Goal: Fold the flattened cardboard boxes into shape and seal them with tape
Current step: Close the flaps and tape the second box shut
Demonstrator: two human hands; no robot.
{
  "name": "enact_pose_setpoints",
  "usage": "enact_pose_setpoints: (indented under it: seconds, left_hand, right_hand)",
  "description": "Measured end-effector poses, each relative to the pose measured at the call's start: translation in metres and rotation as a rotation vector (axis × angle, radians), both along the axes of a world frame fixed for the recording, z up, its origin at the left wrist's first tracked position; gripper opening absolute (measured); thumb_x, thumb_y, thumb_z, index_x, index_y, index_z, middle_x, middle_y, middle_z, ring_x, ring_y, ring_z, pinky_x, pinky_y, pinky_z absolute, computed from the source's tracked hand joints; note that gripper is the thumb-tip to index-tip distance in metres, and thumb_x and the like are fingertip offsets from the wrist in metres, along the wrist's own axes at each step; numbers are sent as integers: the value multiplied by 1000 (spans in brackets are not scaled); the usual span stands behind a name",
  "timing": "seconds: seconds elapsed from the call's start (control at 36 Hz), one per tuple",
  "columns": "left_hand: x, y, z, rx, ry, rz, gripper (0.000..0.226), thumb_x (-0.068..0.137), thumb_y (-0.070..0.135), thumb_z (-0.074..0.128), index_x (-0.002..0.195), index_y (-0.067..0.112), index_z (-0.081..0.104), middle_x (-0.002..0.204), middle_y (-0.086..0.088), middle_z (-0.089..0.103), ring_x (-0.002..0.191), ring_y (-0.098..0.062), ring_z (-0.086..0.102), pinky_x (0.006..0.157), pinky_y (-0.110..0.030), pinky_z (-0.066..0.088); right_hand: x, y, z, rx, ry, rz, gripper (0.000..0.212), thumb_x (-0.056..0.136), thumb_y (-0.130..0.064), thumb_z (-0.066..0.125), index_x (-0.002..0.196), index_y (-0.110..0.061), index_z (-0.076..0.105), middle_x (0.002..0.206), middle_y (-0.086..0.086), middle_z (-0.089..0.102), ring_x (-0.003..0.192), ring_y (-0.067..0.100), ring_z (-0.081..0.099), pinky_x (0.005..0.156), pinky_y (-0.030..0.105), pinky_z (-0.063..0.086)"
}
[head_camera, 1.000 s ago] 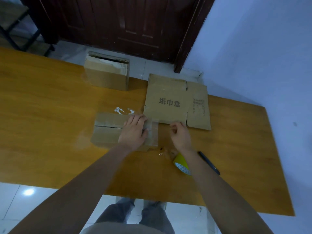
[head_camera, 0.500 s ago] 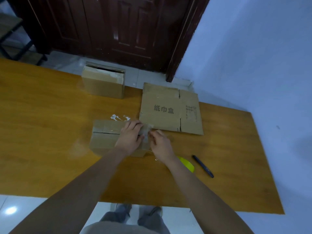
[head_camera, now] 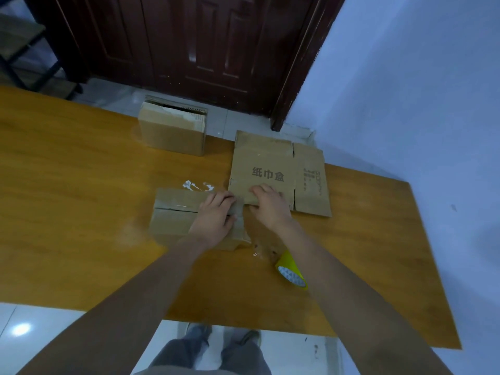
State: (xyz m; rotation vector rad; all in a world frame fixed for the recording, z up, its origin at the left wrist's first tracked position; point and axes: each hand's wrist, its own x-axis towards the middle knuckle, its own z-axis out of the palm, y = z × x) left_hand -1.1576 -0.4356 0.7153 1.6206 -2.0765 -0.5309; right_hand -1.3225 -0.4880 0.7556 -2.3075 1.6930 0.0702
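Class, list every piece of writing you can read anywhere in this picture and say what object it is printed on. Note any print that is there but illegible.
"纸巾盒": large dark characters on the main panel of the flattened cardboard box.
Small vertical print on that box's right-hand panel: too small and blurred to read.
The near box, the far box and the tape roll show no legible text.

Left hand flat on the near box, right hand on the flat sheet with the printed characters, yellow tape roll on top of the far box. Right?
Not quite. The head view shows the yellow tape roll lying on the table by the right forearm, not on the far box. The rest holds: left hand on the near box, right hand on the printed flat sheet.
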Motion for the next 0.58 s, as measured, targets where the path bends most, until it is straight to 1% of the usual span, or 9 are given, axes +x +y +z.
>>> enact_pose_setpoints:
  seconds: [0.06,0.14,0.28,0.36,0.42,0.44,0.47,0.53,0.58]
  left_hand:
    - [-1,-1,1,-2,1,-1,44,94,26,54,133,8,48,135,-3,44,127,-23,34,105,-39,32]
    - [-1,-1,1,-10,2,0,43,93,26,55,132,8,50,134,-3,45,126,-23,36,104,-39,33]
    - [-2,-1,1,-14,14,7,42,93,24,55,132,9,50,133,-3,46,126,-23,35,104,-38,33]
    - [-1,-1,1,-24,16,4,42,93,24,55,131,8,50,133,-4,46,126,-24,36,104,-38,32]
    - [0,-1,0,-21,15,5,42,93,24,55,131,8,50,134,-5,46,127,-24,36,105,-37,30]
    - [0,-1,0,-18,14,8,42,93,24,55,131,8,50,134,-4,46,127,-24,35,105,-37,29]
    - [0,-1,-1,-16,14,10,42,93,24,55,131,8,50,134,-4,46,127,-24,35,105,-36,29]
    - [0,0,-2,-14,13,12,41,93,24,55,131,8,50,134,-4,46,127,-23,35,104,-36,29]
    - [0,0,-2,-15,9,11,41,93,24,55,131,8,51,134,-4,46,127,-24,35,104,-37,30]
  right_hand:
    - [3,-10,4,33,51,72,50,90,-29,55,138,-22,43,139,0,45,130,22,38,106,41,29]
    - [8,-23,6,70,127,157,44,90,-30,56,134,-25,51,138,-1,50,130,21,39,109,43,23]
    - [14,-37,7,109,164,236,32,91,-23,53,122,-27,63,126,-1,61,122,24,49,106,41,27]
    - [17,-40,8,144,170,247,29,91,-19,51,114,-22,67,116,4,66,111,26,55,97,37,38]
    - [18,-41,7,190,133,227,27,89,-16,51,110,-17,69,109,8,67,104,28,59,88,36,47]
    - [18,-40,5,209,110,208,26,89,-15,51,107,-16,70,107,9,68,100,27,60,84,35,49]
    - [17,-40,4,221,86,187,24,89,-14,51,103,-14,70,104,10,68,95,27,60,81,34,49]
    - [17,-37,0,249,31,137,19,88,-11,51,93,-10,70,98,14,67,82,24,55,72,30,42]
    - [16,-32,-3,267,-33,79,20,89,-8,50,91,-7,69,95,16,67,80,24,55,70,28,39]
